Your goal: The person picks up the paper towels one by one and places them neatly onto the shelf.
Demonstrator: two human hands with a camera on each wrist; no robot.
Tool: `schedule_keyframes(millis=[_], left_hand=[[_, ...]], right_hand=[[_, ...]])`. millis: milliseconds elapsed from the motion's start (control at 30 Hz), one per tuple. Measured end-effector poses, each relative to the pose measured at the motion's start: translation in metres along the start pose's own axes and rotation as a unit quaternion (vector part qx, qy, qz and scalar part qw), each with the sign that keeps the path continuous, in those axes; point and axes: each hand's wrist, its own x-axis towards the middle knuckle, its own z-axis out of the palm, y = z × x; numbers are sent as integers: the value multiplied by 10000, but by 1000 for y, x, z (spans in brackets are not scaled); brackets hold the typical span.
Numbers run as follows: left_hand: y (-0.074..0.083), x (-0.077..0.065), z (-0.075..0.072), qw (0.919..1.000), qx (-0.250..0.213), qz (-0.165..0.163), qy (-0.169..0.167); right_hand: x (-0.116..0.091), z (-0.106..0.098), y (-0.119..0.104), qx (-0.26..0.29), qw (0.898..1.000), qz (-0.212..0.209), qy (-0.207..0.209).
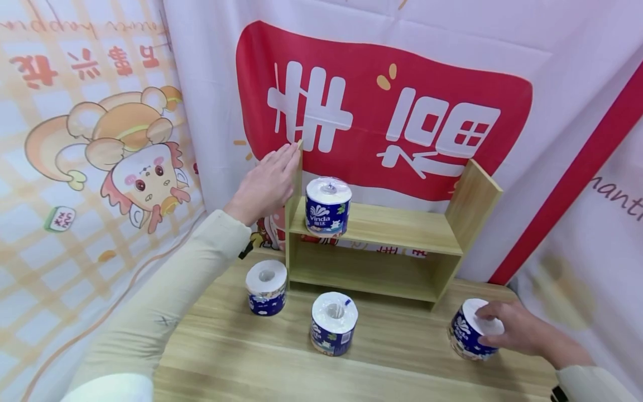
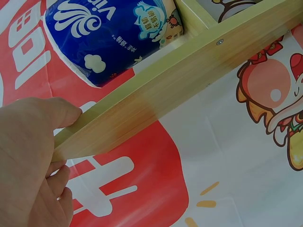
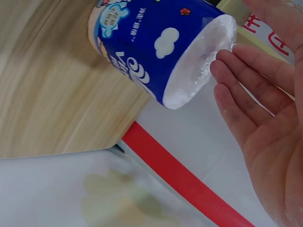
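My left hand (image 1: 266, 181) grips the top of the left side panel (image 2: 142, 99) of a small wooden shelf (image 1: 402, 226), thumb on one face and fingers on the other. A wrapped toilet paper roll (image 1: 327, 209) in blue-and-white packaging stands on the upper board beside that panel. On the right of the table, my right hand (image 1: 519, 329) is over another toilet roll (image 1: 467, 335). Its fingers (image 3: 236, 71) reach the roll's white top end, extended and loosely bent; whether they press on it is unclear.
Two more toilet rolls stand on the wooden table (image 1: 241, 363): one at the shelf's left foot (image 1: 267, 301), one in front of the shelf (image 1: 332, 335). A printed cloth with a red panel (image 1: 366, 145) hangs behind. A cord (image 1: 115, 301) runs along the left cloth.
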Motion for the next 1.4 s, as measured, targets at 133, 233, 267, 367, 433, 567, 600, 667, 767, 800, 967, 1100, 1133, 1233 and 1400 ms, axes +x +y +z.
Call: schedule_keyframes(millis=[133,233,267,367,433,567,600,667,767,800,967,1100,1133,1233,1400], left_hand=[[-1,1,-2,10000,16,20,47],[-1,2,-2,10000,18,38,64],[-1,2,-2,10000,-11,32,52],[-1,3,-3,9999,-107,-2,-19],[0,4,-3,9998,-169,-24,-62],[0,4,-4,9999,-162,-16,-24],[0,4,-4,9999,-137,-9,-3],[1,4,-4,9999,-98,-3,30],[0,3,-5,10000,-67,7,29],[0,3,-5,10000,-83,4,18],[-1,3,-4,9998,-184,-13,-19],[-1,2,-3,9998,-178,-8,17],[-1,2,-3,9998,-182,-7,29],[-1,1,-3,9997,-242,-29,67],[-1,-1,0,9996,-264,-15,80]], right_hand=[[-3,3,4,-36,9994,-184,278],[-5,4,5,6,9998,-70,205],[-6,4,5,11,9999,-12,164],[-9,5,6,-16,9998,120,126],[-11,6,7,-29,9998,109,171],[-12,8,8,-51,9997,126,223],[-12,8,8,-45,9997,175,190],[-12,9,8,-90,9995,274,153],[-12,12,7,-156,9991,366,143],[-11,13,6,-192,9990,370,185],[-9,18,4,-305,9981,398,356],[-8,20,3,-313,9971,627,306],[-8,21,3,-324,9967,659,348],[-8,25,3,-345,9954,678,582],[-9,33,5,-342,9929,688,903]])
